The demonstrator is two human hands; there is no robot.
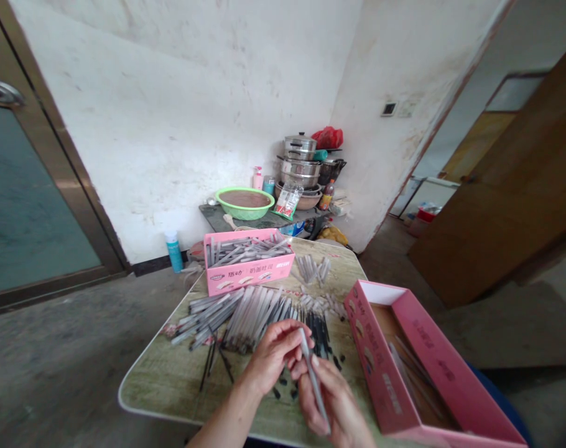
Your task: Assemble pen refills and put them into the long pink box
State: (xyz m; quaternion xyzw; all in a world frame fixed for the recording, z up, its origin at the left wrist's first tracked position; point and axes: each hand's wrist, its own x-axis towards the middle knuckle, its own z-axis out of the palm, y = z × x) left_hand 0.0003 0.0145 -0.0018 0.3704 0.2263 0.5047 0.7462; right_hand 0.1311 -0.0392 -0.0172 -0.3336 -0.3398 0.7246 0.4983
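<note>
A capped-looking translucent grey pen (316, 391) is held between my two hands above the near part of the table. My right hand (335, 401) wraps its fingers round the lower length of the pen. Closed at the pen's upper end is my left hand (276, 348), thumb and fingers pinched there. Behind the hands lie rows of pale translucent pen barrels (250, 314) and dark, thin pen parts (316, 330). Small black pieces (277, 393) are scattered close to my left wrist. Clear, short caps (313, 269) sit in a pile farther back.
A pink box (250, 274) full of grey pens stands at the table's far side. Another pink box (390, 398), holding a few pens, is at the right. Beyond the table (147, 379), a low dark stand carries a green basin (245, 211) and stacked steel pots (300, 165).
</note>
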